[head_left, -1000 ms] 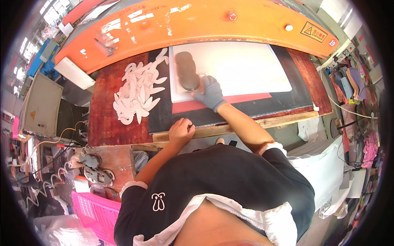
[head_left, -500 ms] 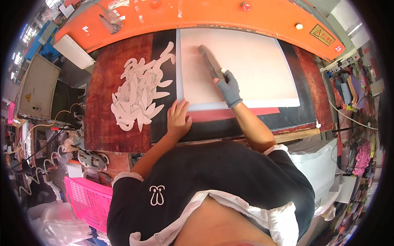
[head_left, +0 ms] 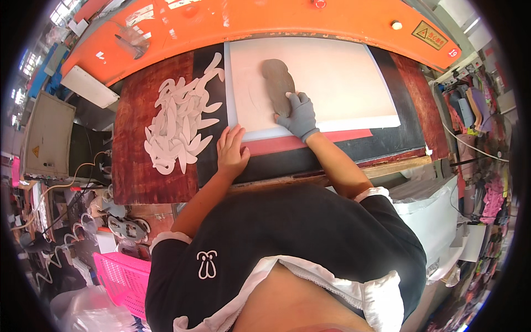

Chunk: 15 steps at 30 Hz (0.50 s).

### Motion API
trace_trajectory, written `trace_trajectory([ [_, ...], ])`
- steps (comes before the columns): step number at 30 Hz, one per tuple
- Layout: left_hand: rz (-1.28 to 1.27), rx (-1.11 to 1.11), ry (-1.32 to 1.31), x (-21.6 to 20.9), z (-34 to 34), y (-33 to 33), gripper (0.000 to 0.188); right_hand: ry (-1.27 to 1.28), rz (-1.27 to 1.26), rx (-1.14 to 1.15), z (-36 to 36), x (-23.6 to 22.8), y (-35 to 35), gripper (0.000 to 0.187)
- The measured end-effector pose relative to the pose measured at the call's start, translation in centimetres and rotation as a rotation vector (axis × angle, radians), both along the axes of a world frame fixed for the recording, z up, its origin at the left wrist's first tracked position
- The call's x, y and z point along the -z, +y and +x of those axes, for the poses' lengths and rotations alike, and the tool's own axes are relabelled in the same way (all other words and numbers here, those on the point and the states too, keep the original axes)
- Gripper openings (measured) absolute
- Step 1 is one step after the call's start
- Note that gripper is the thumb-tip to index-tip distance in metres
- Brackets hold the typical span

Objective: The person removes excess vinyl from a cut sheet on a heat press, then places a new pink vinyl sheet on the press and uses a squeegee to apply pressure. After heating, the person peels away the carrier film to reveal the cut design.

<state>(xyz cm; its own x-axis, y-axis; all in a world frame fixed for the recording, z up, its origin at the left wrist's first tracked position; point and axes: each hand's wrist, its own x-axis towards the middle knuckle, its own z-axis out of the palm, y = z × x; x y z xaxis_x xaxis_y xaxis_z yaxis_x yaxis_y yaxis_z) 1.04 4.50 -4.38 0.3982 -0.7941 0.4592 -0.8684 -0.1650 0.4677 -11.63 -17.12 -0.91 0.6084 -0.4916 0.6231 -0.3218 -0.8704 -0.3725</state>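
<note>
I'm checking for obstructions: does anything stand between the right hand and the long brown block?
Nothing visible does: the gloved right hand directly grips the near end of the long brown block, over the pale sheet.

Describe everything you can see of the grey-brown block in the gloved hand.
The grey-brown block is long, with rounded ends and a wavy outline. Its surface looks matt and worn; its material is unclear. It lies broad face up over the left half of the pale sheet, its far end leaning slightly left. The gloved right hand grips its near end, partly covering it. Whether it rests fully on the sheet is hard to tell.
</note>
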Motion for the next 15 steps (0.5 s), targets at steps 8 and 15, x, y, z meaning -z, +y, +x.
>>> trace_trajectory([
  [8, -0.075, 0.014, -0.056, -0.8, 7.0, -6.9, 0.052, -0.535, 0.743, -0.132, 4.7, -0.3, -9.1, 0.044],
  [15, -0.138, -0.051, -0.239, -4.8, 9.2, -14.7, 0.044, -0.199, 0.536, -0.087, -2.2, -1.1, -13.4, 0.017],
])
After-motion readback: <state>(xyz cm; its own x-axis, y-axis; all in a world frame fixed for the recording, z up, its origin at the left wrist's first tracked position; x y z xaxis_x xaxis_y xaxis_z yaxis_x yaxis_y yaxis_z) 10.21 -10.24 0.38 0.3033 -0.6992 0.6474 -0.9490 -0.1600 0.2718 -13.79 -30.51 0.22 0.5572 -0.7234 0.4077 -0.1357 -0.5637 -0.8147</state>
